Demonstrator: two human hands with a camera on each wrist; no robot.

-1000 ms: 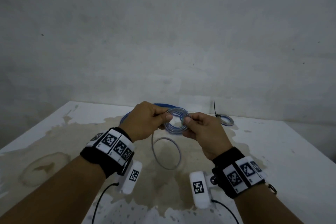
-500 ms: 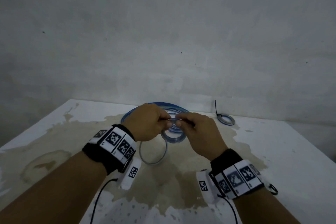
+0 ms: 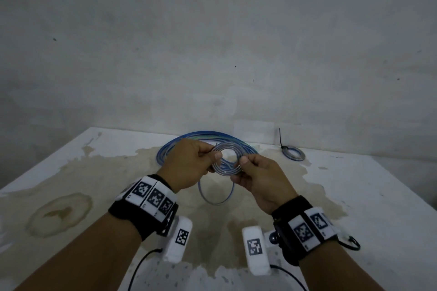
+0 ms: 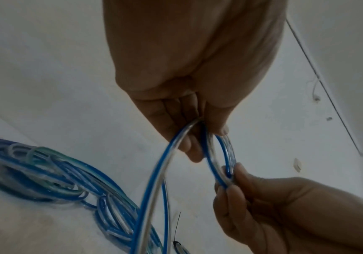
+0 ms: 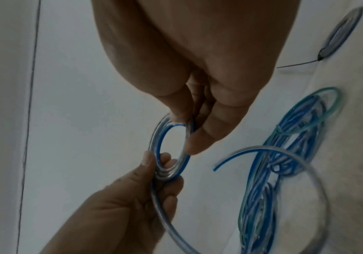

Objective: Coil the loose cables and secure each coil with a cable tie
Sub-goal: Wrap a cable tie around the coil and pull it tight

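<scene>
Pinching round glossy coil [image 3: 226, 159], both hands [image 3: 189, 165]

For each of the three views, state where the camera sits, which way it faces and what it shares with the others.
Head: worn on the head, facing forward and down at the stained table; both forearms, left hand and right hand show.
Left wrist: looks along the left hand at its fingers.
Right wrist: looks along the right hand.
All three share the small cable coil pinched by both hands, and the tied coil.
</scene>
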